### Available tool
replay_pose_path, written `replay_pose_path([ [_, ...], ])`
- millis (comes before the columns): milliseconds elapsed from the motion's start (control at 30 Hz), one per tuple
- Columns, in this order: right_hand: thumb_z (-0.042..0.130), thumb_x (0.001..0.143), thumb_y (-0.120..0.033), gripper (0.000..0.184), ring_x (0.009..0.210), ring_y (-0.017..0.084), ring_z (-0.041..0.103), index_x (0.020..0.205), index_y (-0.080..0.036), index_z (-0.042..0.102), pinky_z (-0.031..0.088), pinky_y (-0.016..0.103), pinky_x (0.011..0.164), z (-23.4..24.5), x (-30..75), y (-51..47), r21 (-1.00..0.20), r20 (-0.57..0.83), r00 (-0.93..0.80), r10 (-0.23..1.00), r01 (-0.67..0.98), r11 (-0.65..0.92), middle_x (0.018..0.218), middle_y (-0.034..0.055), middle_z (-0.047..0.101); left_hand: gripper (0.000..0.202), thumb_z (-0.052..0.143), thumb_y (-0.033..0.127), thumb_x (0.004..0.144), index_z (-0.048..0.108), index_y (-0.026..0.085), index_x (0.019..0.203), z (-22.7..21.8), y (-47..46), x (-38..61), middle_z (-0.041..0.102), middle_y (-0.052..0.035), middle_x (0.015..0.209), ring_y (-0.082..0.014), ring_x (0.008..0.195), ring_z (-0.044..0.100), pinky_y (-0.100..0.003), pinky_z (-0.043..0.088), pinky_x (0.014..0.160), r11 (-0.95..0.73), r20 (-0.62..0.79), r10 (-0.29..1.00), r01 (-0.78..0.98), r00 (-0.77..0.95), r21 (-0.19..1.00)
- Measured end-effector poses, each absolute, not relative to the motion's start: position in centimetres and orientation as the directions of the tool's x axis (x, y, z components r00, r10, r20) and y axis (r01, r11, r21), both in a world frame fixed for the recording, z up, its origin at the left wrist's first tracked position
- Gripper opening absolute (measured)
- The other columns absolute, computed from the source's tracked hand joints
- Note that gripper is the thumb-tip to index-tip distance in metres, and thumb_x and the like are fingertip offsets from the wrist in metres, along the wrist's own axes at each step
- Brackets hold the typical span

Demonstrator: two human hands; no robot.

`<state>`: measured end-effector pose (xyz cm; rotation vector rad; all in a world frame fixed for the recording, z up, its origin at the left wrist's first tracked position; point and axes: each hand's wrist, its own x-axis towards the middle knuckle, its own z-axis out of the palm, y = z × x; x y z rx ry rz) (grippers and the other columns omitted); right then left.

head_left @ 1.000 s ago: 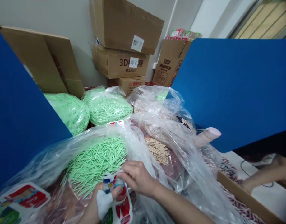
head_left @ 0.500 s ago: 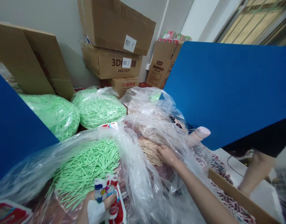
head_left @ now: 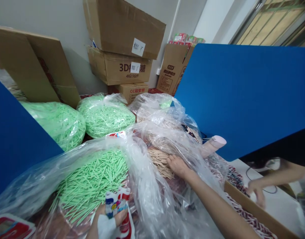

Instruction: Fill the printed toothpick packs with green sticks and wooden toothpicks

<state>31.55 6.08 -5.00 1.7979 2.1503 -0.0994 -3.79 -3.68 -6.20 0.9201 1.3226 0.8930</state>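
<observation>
My left hand (head_left: pixel 112 220), with a white wrap around it, is closed on a printed packaging pouch (head_left: pixel 119 204) in red, white and blue. It is low in the view, just in front of a pile of thin green candy sticks (head_left: pixel 95 179) in an opened clear plastic bag. My right hand (head_left: pixel 178 166) reaches into another opened clear bag (head_left: pixel 164 142). Its fingers are curled against thin beige candy sticks (head_left: pixel 161 162); the fingertips are partly hidden among them.
Closed bags of green sticks (head_left: pixel 105 118) lie behind, before stacked cardboard boxes (head_left: pixel 125 68). Blue panels (head_left: pixel 242 96) stand left and right. A pale cylinder (head_left: pixel 215 144) lies right of the beige sticks. Near a carton (head_left: pixel 244 202) of striped candy, a co-worker's hand (head_left: pixel 258 192) shows.
My left hand and its pouch have shifted slightly right. My right hand stays at the beige sticks, its fingers moved a little. The co-worker's hand has come into view over the table at right.
</observation>
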Motion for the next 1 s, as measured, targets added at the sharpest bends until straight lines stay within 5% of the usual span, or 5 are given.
replay_pose_path([
  [300, 0.038, 0.085, -0.006, 0.029, 0.089, 0.023, 0.065, 0.107, -0.012, 0.057, 0.044, 0.031, 0.076, -3.6, 32.5, 5.4, -0.009, -0.307, -0.043, 0.951, 0.999, 0.042, 0.097, 0.0151, 0.069, 0.044, 0.077, 0.055, 0.052, 0.064, 0.014, 0.052, -7.4, -3.6, -3.2, 0.062, -0.0044, 0.050, -0.0171, 0.048, 0.055, -0.025, 0.045, 0.046, 0.395, -0.392, 0.917, -0.018, 0.078, 0.919],
  [467, 0.039, 0.089, -0.021, 0.018, 0.078, 0.022, 0.064, 0.098, -0.017, 0.055, 0.044, 0.032, 0.071, -2.8, 33.1, 5.2, -0.278, -0.227, -0.033, 0.973, 0.960, -0.032, 0.083, 0.0091, 0.067, 0.040, 0.080, 0.050, 0.050, 0.064, 0.013, 0.051, -6.6, -3.2, -2.6, 0.062, -0.0029, 0.047, -0.0157, 0.045, 0.054, -0.025, 0.046, 0.047, 0.398, -0.393, 0.917, -0.079, 0.067, 0.914],
  [700, 0.015, 0.097, -0.048, 0.041, 0.062, 0.015, 0.060, 0.103, -0.024, 0.049, 0.046, 0.026, 0.055, -4.2, 30.7, 4.6, -0.643, -0.162, -0.063, 0.985, 0.764, -0.057, 0.078, 0.0024, 0.062, 0.029, 0.080, 0.036, 0.049, 0.067, 0.012, 0.054, -5.4, -2.6, -1.6, 0.066, -0.0044, 0.049, -0.0183, 0.047, 0.057, -0.026, 0.047, 0.047, 0.384, -0.388, 0.922, -0.110, -0.014, 0.917],
  [833, 0.028, 0.096, -0.042, 0.032, 0.062, 0.017, 0.059, 0.108, -0.023, 0.049, 0.045, 0.029, 0.059, -4.6, 31.1, 4.6, -0.641, -0.159, -0.049, 0.986, 0.765, -0.065, 0.075, 0.0027, 0.061, 0.028, 0.080, 0.037, 0.050, 0.066, 0.012, 0.053, -5.4, -2.4, -1.7, 0.066, -0.0051, 0.050, -0.0191, 0.048, 0.058, -0.027, 0.049, 0.048, 0.358, -0.360, 0.933, -0.110, 0.001, 0.927],
  [1000, 0.031, 0.094, -0.028, 0.024, 0.074, 0.022, 0.061, 0.105, -0.021, 0.051, 0.042, 0.032, 0.068, -4.2, 31.7, 5.0, -0.343, -0.122, -0.026, 0.992, 0.939, -0.017, 0.080, 0.0064, 0.062, 0.028, 0.079, 0.036, 0.050, 0.068, 0.012, 0.058, -5.7, -2.5, -1.9, 0.066, -0.0045, 0.052, -0.0181, 0.049, 0.058, -0.026, 0.049, 0.047, 0.386, -0.390, 0.921, -0.116, -0.014, 0.915],
])
